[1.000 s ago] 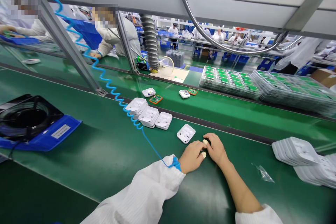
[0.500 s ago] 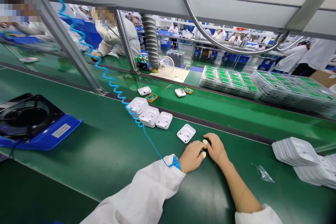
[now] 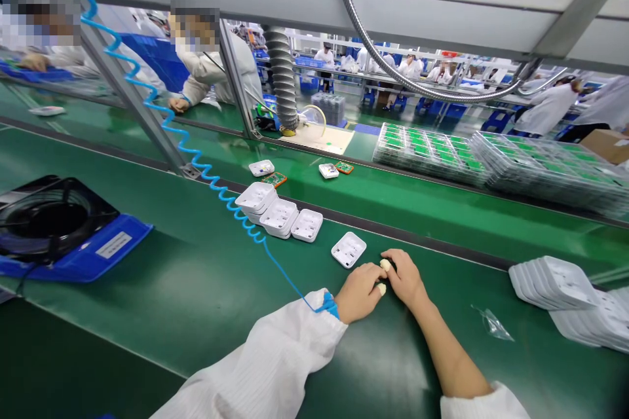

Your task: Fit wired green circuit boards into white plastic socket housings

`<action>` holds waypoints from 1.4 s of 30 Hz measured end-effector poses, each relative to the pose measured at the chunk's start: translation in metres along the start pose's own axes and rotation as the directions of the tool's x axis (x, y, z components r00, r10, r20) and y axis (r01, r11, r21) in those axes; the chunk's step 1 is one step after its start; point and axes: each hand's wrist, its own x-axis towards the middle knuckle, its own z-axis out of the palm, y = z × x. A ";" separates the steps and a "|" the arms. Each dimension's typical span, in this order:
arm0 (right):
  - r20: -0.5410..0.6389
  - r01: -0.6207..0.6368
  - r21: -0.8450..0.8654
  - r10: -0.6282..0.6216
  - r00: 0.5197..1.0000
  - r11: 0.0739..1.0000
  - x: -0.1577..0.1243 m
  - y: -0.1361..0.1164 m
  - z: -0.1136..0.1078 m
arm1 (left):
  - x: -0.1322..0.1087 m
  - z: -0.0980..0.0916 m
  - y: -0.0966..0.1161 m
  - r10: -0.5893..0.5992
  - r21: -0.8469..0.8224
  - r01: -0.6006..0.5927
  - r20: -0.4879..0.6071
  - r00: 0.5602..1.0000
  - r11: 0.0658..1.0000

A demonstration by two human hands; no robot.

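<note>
My left hand (image 3: 360, 292), with a blue strap at the wrist, rests on the green work surface (image 3: 221, 294). Its thumb and forefinger are apart, and I see nothing held between them. Close against its fingertips is my right hand (image 3: 407, 279), loosely curved with finger and thumb apart, also without a visible object. Pale finger cots cover a tip or two where the hands meet. Just beyond my left hand lies a single white plastic housing (image 3: 348, 250), open side up. Further left sit stacked white housings (image 3: 278, 216) and one more housing (image 3: 307, 225) beside them.
A coiled blue cord (image 3: 196, 156) runs to my wrist strap. Nested white housings (image 3: 565, 285) and a clear plastic scrap (image 3: 496, 326) lie right. A black fan (image 3: 61, 216) stands left. Beyond the dark rail are circuit boards (image 3: 275, 179), trays of green boards (image 3: 427, 150) and a co-worker (image 3: 216, 69).
The small housings and orange-edged boards on the far green belt have shifted left. The coiled cord has swung left. My hands have hardly moved.
</note>
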 end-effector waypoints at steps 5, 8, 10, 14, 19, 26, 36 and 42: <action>0.012 0.010 0.042 -0.010 1.000 0.999 -0.001 0.000 -0.003 | 0.000 0.000 -0.001 0.010 -0.002 -0.010 -0.021 1.000 1.000; 0.027 0.036 0.074 -0.038 0.999 0.997 -0.001 0.000 -0.004 | 0.000 0.000 -0.002 -0.020 -0.038 0.017 -0.066 0.998 0.999; 0.040 0.050 0.096 -0.054 0.998 0.994 -0.002 -0.001 -0.005 | 0.001 0.000 -0.003 -0.041 -0.097 0.032 -0.093 0.995 0.995; 0.076 0.050 0.099 -0.058 0.995 0.994 -0.002 -0.003 -0.007 | 0.001 -0.001 -0.005 -0.051 -0.199 0.028 -0.115 0.992 0.980; 0.106 0.043 0.092 -0.052 0.993 0.995 -0.002 -0.004 -0.007 | 0.003 -0.002 -0.006 -0.015 -0.200 -0.015 -0.147 0.989 0.980; 0.138 0.065 0.088 -0.077 0.987 0.994 -0.003 -0.005 -0.010 | 0.003 -0.004 -0.006 -0.004 -0.210 -0.031 -0.163 0.987 0.977; 0.156 0.051 0.078 -0.063 0.986 0.996 -0.002 -0.015 -0.012 | 0.002 -0.003 -0.006 -0.039 -0.198 0.004 -0.173 0.984 0.980; 0.164 0.019 0.087 -0.033 0.986 0.996 -0.001 -0.014 -0.011 | 0.001 -0.002 -0.003 -0.033 -0.183 0.002 -0.167 0.985 0.983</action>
